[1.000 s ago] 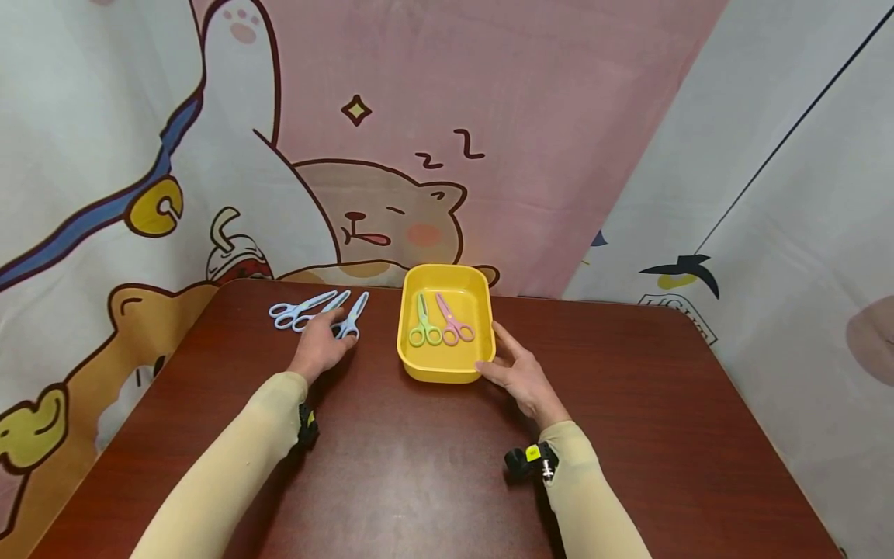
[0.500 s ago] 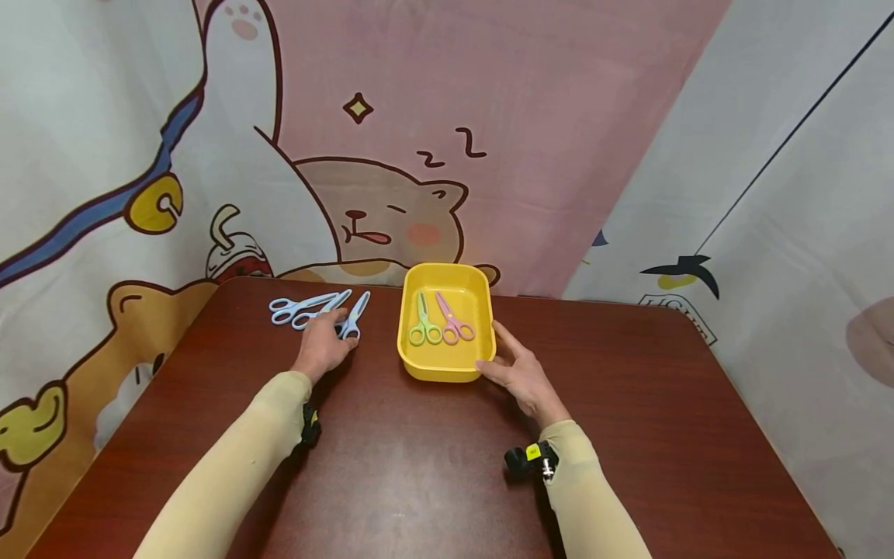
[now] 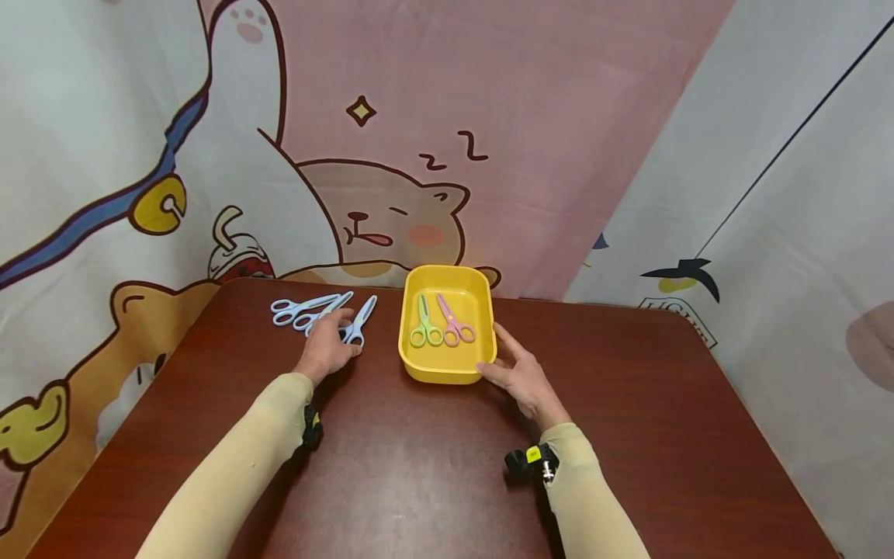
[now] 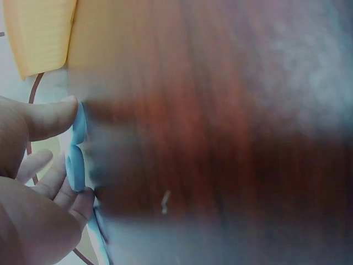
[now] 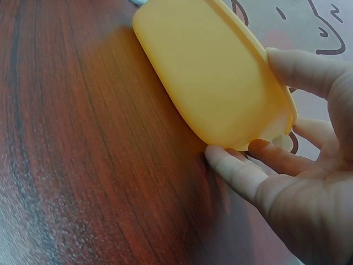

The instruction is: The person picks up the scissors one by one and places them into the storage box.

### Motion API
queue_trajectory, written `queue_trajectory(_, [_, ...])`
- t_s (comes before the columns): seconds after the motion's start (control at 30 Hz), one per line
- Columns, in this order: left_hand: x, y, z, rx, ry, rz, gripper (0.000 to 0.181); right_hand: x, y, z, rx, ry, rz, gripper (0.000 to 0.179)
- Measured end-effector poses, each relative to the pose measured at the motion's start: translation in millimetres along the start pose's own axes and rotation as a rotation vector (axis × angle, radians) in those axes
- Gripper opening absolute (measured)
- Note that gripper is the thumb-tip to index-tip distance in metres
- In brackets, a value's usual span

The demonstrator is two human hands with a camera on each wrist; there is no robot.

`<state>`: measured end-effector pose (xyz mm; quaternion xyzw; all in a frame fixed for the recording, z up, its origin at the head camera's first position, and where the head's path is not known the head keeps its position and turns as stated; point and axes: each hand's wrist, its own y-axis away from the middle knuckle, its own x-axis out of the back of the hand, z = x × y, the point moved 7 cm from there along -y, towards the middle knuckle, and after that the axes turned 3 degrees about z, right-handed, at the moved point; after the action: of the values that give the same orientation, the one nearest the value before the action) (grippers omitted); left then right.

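My left hand (image 3: 326,347) is at the back left of the table, thumb and fingers on the handle loops of one pair of light blue scissors (image 3: 365,312). In the left wrist view the thumb and fingertips pinch those blue loops (image 4: 76,168) from either side. Two more light blue scissors (image 3: 300,308) lie just left of it, partly behind the hand. My right hand (image 3: 524,380) rests against the right side of a yellow tray (image 3: 447,376), fingers extended, fingertips on its wall and rim. Inside the tray lie green scissors (image 3: 426,334) and pink scissors (image 3: 457,330), side by side.
The brown wooden table (image 3: 419,466) ends at a printed cloth backdrop (image 3: 531,116) close behind the tray. The tray stands near the back edge, a short gap to the right of the blue scissors.
My left hand has shifted slightly to the right, and the blue scissors in its fingers have moved right with it, away from the other two. The right hand and tray stay in place.
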<state>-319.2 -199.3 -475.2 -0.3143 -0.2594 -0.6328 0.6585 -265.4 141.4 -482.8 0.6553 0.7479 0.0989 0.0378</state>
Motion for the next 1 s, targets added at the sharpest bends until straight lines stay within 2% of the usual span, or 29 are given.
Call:
queue_trajectory(0.3, [3.0,1.3,0.1,-0.042,-0.015,0.007,0.079,-0.6,0.2,0.8,0.004,-0.016,-0.005,0.09])
queue_trajectory(0.5, [3.1,0.7,-2.7,-0.031,-0.036,0.001,0.081,-0.6,0.2,0.3,0.011,-0.013,-0.003,0.09])
queue_trajectory(0.8, [2.5,4.4,1.5,-0.018,-0.044,-0.031,0.063,0.0,0.1,0.3,0.008,-0.013,0.001,0.09])
queue_trajectory(1.0, [3.6,6.4,-0.8,-0.016,-0.049,-0.011,0.061,0.0,0.3,0.2,0.006,-0.014,-0.001,0.09])
